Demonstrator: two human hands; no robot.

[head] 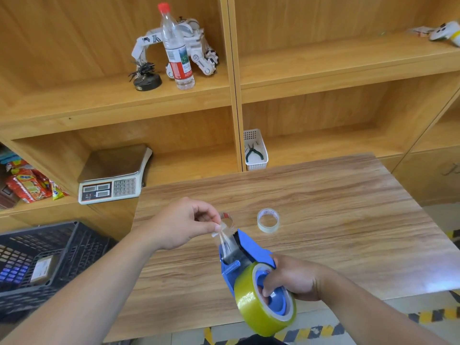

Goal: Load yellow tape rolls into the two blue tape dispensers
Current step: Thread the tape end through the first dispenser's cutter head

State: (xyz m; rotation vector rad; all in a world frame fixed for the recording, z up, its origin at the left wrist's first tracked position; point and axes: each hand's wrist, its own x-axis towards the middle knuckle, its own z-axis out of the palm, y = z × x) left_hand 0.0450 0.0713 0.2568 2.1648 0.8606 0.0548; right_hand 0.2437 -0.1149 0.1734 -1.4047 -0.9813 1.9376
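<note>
A blue tape dispenser is held above the wooden table with a yellow tape roll seated on its hub. My right hand grips the dispenser at the hub side, fingers hooked into the roll's core. My left hand pinches the free end of the tape between thumb and forefinger just above the dispenser's front. A small, nearly spent tape roll lies flat on the table beyond the dispenser. A second small ring is partly hidden behind my left fingers.
Wooden shelves stand behind the table, holding a weighing scale, a white basket with pliers, a water bottle and a toy robot. A dark plastic crate sits at the lower left. Snack bags lie at the left.
</note>
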